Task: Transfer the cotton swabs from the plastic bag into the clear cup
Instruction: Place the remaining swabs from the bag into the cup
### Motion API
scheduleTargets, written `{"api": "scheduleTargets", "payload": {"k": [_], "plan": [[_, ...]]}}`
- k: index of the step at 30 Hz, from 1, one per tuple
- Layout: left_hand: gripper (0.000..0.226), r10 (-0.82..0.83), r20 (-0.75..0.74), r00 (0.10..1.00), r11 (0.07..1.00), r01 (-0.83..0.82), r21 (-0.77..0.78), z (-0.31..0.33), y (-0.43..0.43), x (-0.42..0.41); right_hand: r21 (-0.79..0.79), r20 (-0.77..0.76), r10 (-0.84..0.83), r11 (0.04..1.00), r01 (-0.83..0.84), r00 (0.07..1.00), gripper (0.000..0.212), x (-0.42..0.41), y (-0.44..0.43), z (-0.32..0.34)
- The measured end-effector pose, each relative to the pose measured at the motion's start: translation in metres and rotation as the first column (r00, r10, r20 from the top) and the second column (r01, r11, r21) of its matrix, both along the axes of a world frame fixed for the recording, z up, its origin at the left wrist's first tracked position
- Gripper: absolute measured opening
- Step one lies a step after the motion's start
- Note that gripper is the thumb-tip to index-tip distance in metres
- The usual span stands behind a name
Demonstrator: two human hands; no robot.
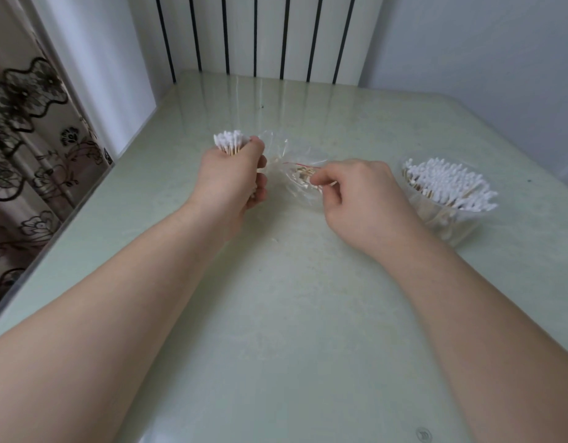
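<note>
the table [292,314] is pale green and shiny, with small marks on it. behind it is a white panel [260,36] with thin black lines going up and down. a plain white wall [468,43] is beside that. on the left hangs a curtain [27,139] with dark flowers on it.

a plastic bag [286,155] is near the middle of the table, between the two hands. it is see-through and crumpled, with a thin red line at its mouth. a few cotton swabs [303,175] are inside it; their wooden sticks show through.

the left hand [231,180] is just left of the bag. its fingers are curled tight round a bunch of swabs [229,142]. the white tips poke out of the top of the fist.

the right hand [362,193] is at the bag's mouth. its thumb and first finger pinch together there. i cannot tell if they hold only the bag or some sticks too. the other fingers are curled in.

the clear cup [449,219] stands on the table to the right, near the right hand but not touching it. it is full of swabs in the cup [449,183], lying on a slant, with many white tips showing over the rim.
</note>
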State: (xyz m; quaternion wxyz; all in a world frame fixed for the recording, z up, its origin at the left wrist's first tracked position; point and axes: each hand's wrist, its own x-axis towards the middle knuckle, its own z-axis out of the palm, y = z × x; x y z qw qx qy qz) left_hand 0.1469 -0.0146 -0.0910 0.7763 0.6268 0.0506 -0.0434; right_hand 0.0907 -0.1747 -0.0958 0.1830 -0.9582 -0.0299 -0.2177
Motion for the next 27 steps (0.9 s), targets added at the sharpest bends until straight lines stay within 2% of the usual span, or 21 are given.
{"api": "scheduleTargets", "payload": {"k": [3,7,10,13,14,19,24,27], "plan": [[0.012,-0.009,0.004,1.0,0.998,0.009,0.059,-0.004,0.001,0.002,0.013,-0.076,-0.028,0.999,0.029,0.997,0.038,0.002,-0.001,-0.003],[0.017,-0.054,0.019,0.998,0.986,0.05,0.158,-0.006,-0.002,0.001,-0.038,-0.164,-0.015,0.999,0.009,0.986,0.035,0.001,0.0,-0.005],[0.016,-0.141,0.056,0.988,0.959,0.122,0.255,-0.008,-0.003,-0.002,-0.079,-0.137,0.029,0.996,-0.04,0.99,0.034,0.001,0.0,-0.005],[0.009,-0.154,0.064,0.986,0.938,0.126,0.322,-0.008,-0.003,-0.001,-0.142,-0.107,0.04,0.988,-0.056,0.993,0.026,0.006,-0.002,-0.007],[0.007,-0.148,0.062,0.987,0.938,0.12,0.324,-0.008,-0.002,0.0,-0.148,-0.102,0.043,0.987,-0.058,0.994,0.029,0.007,-0.002,-0.008],[0.026,-0.139,0.005,0.99,0.951,0.132,0.278,-0.008,0.0,0.002,-0.127,-0.097,0.105,0.985,-0.117,0.99,0.033,0.003,0.001,-0.005],[0.016,-0.052,0.044,0.998,0.986,0.044,0.161,-0.003,0.0,0.002,-0.078,-0.064,0.142,0.986,-0.147,0.988,0.042,0.004,0.002,-0.006],[0.015,-0.072,0.046,0.996,0.994,0.068,0.081,0.003,0.002,0.0,-0.037,-0.029,0.149,0.988,-0.15,0.988,0.047,0.005,0.002,-0.007]]}}
